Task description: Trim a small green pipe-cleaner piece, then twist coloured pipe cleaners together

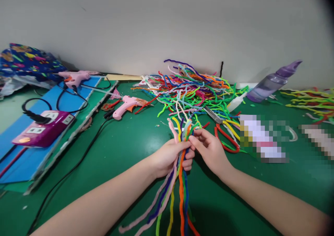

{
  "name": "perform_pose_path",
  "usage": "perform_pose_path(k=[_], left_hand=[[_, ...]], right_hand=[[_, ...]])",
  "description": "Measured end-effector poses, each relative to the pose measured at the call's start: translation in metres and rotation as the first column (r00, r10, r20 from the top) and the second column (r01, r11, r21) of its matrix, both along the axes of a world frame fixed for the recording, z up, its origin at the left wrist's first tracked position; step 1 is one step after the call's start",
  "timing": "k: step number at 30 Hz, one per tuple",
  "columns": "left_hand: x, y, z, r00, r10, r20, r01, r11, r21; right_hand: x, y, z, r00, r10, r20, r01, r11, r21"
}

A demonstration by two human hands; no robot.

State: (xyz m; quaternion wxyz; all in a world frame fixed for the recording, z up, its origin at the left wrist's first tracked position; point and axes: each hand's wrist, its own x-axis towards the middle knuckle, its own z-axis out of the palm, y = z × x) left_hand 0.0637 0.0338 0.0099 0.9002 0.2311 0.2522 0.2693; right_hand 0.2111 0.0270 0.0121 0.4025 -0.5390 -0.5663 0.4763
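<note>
My left hand (pixel 171 156) is closed round a bundle of coloured pipe cleaners (pixel 180 194), pink, blue, yellow, orange and green. Their long ends hang down toward me and their short bent tips (pixel 182 126) stick up above the fist. My right hand (pixel 210 147) pinches the bundle just beside the left thumb, fingers pressed together on the stems. Both hands hover over the green table (pixel 125 152), in front of a big loose heap of pipe cleaners (pixel 190 88).
Red-handled scissors (pixel 225 138) lie right of my hands. Two pink glue guns (pixel 126 105) (pixel 77 77) and a purple power strip (pixel 44 130) on a blue board (pixel 23 159) sit at left, with black cables trailing. A purple bottle (pixel 272 83) lies at back right.
</note>
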Motion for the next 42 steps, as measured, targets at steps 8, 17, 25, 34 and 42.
perform_pose_path(k=[8,17,25,34,42], left_hand=[[0.000,0.003,-0.004,0.999,0.000,-0.043,0.002,0.999,0.042],[0.000,0.001,-0.003,0.996,-0.039,-0.086,0.047,0.994,0.095],[-0.001,0.004,-0.004,0.996,-0.086,0.013,0.085,0.995,0.045],[0.003,0.000,-0.005,0.998,-0.017,-0.061,0.024,0.991,0.128],[-0.001,-0.002,-0.003,0.999,-0.030,0.039,0.030,1.000,0.001]], right_hand=[[0.002,0.004,-0.004,0.990,-0.114,-0.081,0.114,0.993,-0.006],[0.001,0.006,-0.002,0.974,-0.173,-0.149,0.175,0.985,-0.001],[0.001,0.002,0.006,0.999,-0.021,-0.041,0.021,1.000,0.000],[0.003,0.002,0.001,0.998,-0.005,-0.064,0.005,1.000,-0.003],[0.006,0.009,-0.007,0.994,-0.076,-0.078,0.095,0.958,0.271]])
